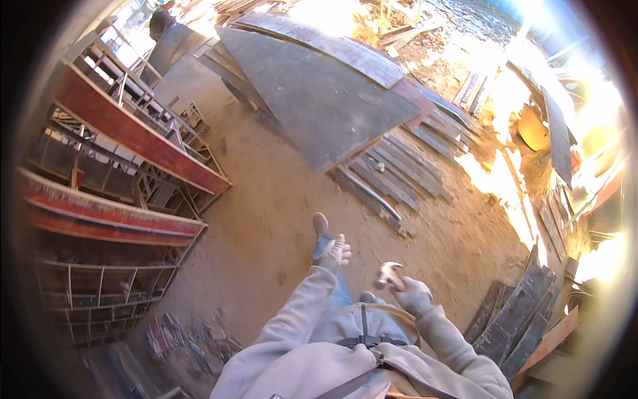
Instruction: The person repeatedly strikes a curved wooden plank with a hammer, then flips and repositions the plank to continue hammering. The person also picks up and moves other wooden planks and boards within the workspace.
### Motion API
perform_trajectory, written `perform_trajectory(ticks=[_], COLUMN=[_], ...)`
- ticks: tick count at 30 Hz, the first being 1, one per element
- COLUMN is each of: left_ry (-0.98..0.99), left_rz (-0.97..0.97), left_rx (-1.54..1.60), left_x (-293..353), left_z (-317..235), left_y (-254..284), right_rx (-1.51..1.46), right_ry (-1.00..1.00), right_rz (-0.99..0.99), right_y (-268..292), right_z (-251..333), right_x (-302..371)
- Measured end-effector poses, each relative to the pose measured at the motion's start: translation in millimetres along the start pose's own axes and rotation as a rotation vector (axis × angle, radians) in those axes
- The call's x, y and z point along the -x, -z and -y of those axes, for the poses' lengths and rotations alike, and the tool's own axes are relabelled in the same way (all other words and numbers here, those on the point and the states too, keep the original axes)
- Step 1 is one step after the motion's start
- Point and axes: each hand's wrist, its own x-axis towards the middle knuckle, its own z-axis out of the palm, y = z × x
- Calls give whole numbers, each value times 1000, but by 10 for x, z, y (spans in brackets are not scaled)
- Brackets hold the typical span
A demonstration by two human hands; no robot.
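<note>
My right hand (416, 297), in a light glove, is closed round a claw hammer beside my hip. The hammer's metal head (389, 274) sticks out ahead of the fist, slightly blurred, and most of the handle is hidden. My left hand (333, 253), gloved too, is held out in front of my leg with its fingers apart and nothing in it. Below the left hand one boot (320, 223) is stretched forward on the dirt.
Large dark panels (319, 93) lie ahead over stacked planks (392, 169). Red-edged framed panels (133, 126) stand at the left. Scrap wood (189, 342) lies at the lower left, dark boards (515, 319) at the right. Another person (161, 25) is at the far left.
</note>
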Motion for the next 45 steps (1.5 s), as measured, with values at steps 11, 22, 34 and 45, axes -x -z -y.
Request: perform_trajectory(ticks=[11,22,34,45], left_ry=[127,210,-64,-2], left_rz=[-628,-592,-739,-789], left_rx=[-432,-590,-640,-699], left_x=[-3508,-3404,-960,-880], left_z=[-1916,-3026,-5114,-5268], left_y=[1244,855,726,625], right_rx=[-750,-1230,-1888,-2005], right_ry=[-635,-907,-518,-843], right_rz=[-354,-15,-125,-81], right_y=[264,190,1341,798], right_z=[360,24,1013,1223], right_x=[-1080,-2395,-5468,-6432])
